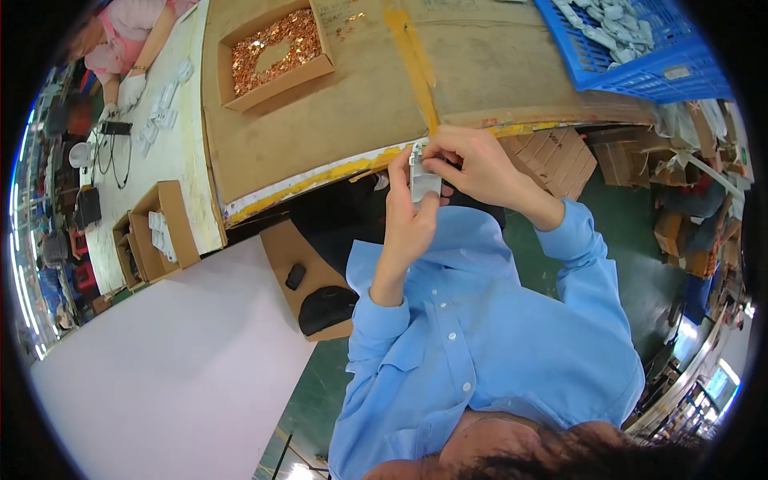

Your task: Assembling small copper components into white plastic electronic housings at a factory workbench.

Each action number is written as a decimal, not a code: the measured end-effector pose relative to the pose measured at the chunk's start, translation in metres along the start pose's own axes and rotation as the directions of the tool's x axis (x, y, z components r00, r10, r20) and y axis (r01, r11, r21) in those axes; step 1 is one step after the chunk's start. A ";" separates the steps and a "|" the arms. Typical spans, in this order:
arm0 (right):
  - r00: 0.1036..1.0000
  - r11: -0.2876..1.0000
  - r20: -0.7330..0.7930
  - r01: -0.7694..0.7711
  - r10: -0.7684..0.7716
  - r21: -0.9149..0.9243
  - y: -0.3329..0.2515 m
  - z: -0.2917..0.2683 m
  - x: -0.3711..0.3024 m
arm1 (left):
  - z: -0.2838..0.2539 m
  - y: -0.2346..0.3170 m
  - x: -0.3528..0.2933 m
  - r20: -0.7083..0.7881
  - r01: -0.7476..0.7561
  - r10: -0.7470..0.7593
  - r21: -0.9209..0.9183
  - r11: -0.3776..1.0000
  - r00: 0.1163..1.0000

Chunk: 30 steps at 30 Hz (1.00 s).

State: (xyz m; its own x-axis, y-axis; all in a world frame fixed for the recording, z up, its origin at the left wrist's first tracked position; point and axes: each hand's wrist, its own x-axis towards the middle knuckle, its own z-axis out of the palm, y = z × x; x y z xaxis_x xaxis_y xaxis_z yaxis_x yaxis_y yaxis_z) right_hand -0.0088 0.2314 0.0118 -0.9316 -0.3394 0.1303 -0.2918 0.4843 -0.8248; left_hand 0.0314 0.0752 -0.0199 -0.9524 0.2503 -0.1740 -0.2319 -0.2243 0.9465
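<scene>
Both hands meet at the desk's near edge in the head view, closed in around one pale plastic piece (426, 186). Left hand (410, 226) has hold of it, fingers along its left side and the thumb over its near end. Right hand (480, 164) comes in from the right, fingers curled, their tips touching the piece toward its far end; whether they also pinch some small part there, I cannot tell.

That piece lies between the hands, its long axis running near to far, roughly square to the desk edge. Its narrower, more detailed end points far, toward the desk (360, 120); its broad, smooth end points near, toward the blue shirt (480, 320). Left hand is nearer the broad end, right hand nearer the detailed one.

On the desk, well apart from the hands, an open carton (284, 86) of copper-coloured bits (248, 60) stands far left, and a blue crate (680, 86) of pale pieces (620, 32) far right.
</scene>
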 end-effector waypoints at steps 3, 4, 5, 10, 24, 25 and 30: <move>0.995 0.995 -0.032 -0.093 0.093 0.026 -0.007 0.001 -0.003 | 0.000 0.002 -0.005 -0.013 -0.034 0.035 0.052 0.998 0.999; 0.995 0.998 -0.075 -0.067 0.067 -0.005 -0.007 0.001 -0.004 | 0.000 0.002 -0.007 -0.018 -0.050 0.052 0.087 0.995 0.998; 0.992 0.998 -0.117 -0.043 0.039 -0.037 -0.008 0.002 -0.004 | 0.000 0.002 -0.008 -0.026 -0.052 0.054 0.087 0.995 0.998; 0.990 0.996 -0.141 -0.013 0.000 -0.087 -0.012 0.008 -0.005 | -0.002 0.002 -0.014 -0.111 -0.099 0.105 0.062 0.993 0.988; 0.984 0.991 -0.114 -0.134 0.137 0.030 -0.018 0.016 -0.019 | 0.000 0.002 -0.016 -0.161 -0.095 0.130 0.210 0.973 0.978; 0.981 0.980 -0.076 -0.171 0.179 0.099 -0.020 0.013 -0.019 | 0.001 0.002 -0.016 -0.155 -0.100 0.134 0.210 0.972 0.979; 0.981 0.967 -0.013 -0.190 0.195 0.169 -0.013 0.006 -0.020 | 0.003 0.003 -0.016 -0.114 -0.113 0.148 0.270 0.956 0.982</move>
State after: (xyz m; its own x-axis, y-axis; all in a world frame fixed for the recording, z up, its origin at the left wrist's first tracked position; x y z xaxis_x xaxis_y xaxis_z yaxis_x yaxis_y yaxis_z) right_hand 0.0146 0.2272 0.0168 -0.9734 -0.2278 -0.0258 -0.0684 0.3961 -0.9156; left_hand 0.0463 0.0737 -0.0135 -0.9926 0.1049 -0.0615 -0.0606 0.0115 0.9981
